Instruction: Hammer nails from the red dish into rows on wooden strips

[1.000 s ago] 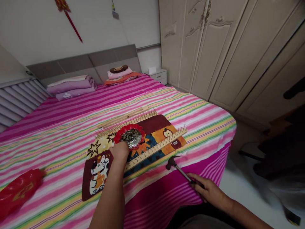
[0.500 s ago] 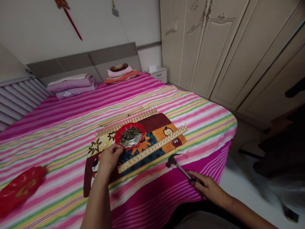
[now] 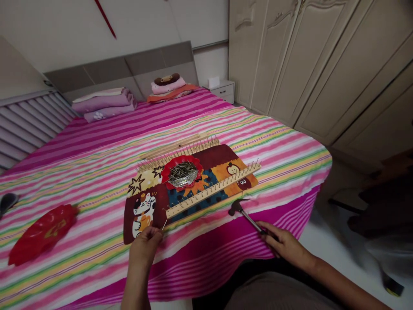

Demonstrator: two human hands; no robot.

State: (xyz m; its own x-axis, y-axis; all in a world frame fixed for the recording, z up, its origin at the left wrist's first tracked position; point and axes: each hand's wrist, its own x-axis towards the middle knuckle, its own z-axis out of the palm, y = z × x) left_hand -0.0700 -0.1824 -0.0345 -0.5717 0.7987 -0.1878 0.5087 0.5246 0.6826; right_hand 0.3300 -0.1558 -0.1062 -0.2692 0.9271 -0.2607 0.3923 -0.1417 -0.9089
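My left hand (image 3: 146, 244) is closed in a pinch on a thin nail (image 3: 164, 224), just below the left end of a wooden strip (image 3: 209, 192). Nails stand upright in a row along most of that strip. My right hand (image 3: 284, 242) grips a claw hammer (image 3: 248, 216) by its handle; its head rests over the bed's near side. A red scalloped dish (image 3: 164, 175) full of loose nails (image 3: 183, 174) sits on a patterned mat (image 3: 129, 221) behind the strip. The mat lies under the strip and shows a cartoon cat.
Behind the dish lies a second nail-studded strip (image 3: 180, 156) with plain wooden sticks (image 3: 172, 146) beyond it. A red lid-like piece (image 3: 41, 236) and a dark object (image 3: 8, 201) are on the striped bed at left. Folded bedding (image 3: 105, 104) stands by the headboard; a wardrobe (image 3: 284, 64) at right.
My left hand has come away from the dish toward me, bringing a nail to the strip's left end. The right hand still holds the hammer. The view has tilted down slightly.
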